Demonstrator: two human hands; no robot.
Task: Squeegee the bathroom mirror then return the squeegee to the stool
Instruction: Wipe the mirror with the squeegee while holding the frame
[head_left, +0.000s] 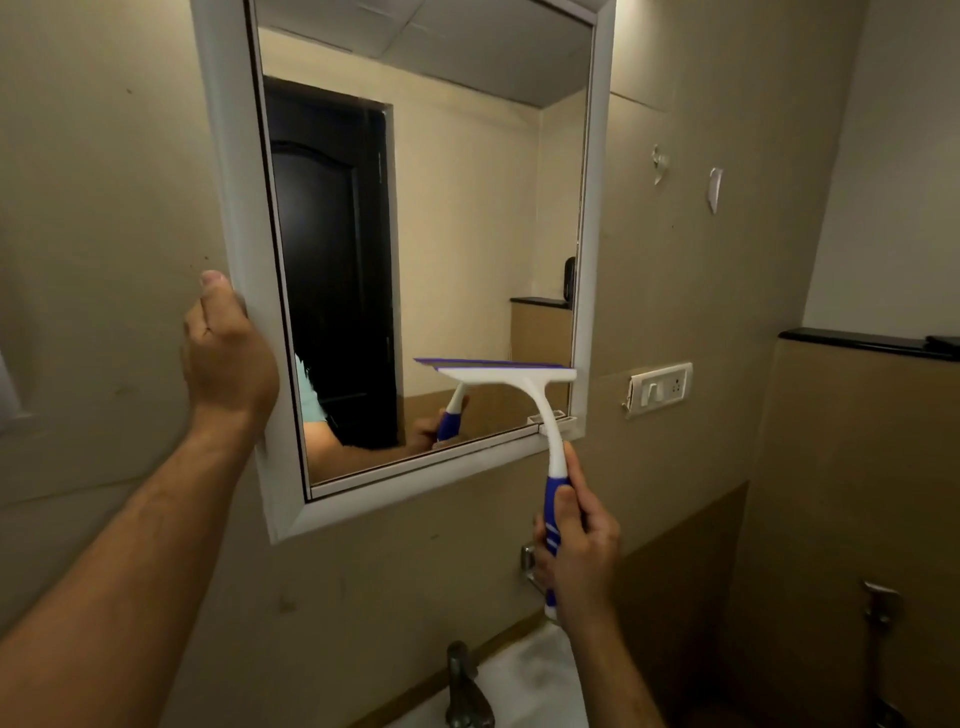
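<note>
Here the beige wall (701, 260) is filling most of the frame, and the mirror (431, 234) in its white frame (228, 182) is hanging on it, taking up the upper middle and running down toward the lower centre. The glass is reflecting a dark door, a pale ceiling and part of my arm. Along the right edge a black ledge (862, 344) is running across the wall, and below it, to the right of the mirror, a white switch plate (658, 388) is sitting slightly crooked.

At the bottom centre the white basin (530, 686) is showing, with the metal tap (465, 691) standing on it directly under my right arm. A metal spray fitting (880, 613) is hanging at the lower right.

My left hand (228, 358) is gripping the left edge of the mirror frame at mid-left of the picture, fingers curled round behind the frame and the thumb lying up along its front. My right hand (576, 551), lower right of centre, is wrapped closed around the blue and white handle of the squeegee (524, 395), with the index finger stretched up along the white neck. The squeegee's blade is lying level against the glass in the mirror's lower right corner, its right end touching the inner edge of the frame. The neck is crossing in front of a small white clip (563, 420) on the bottom rail, and a metal bracket (529, 564) on the wall is partly hiding behind my right hand.
</note>
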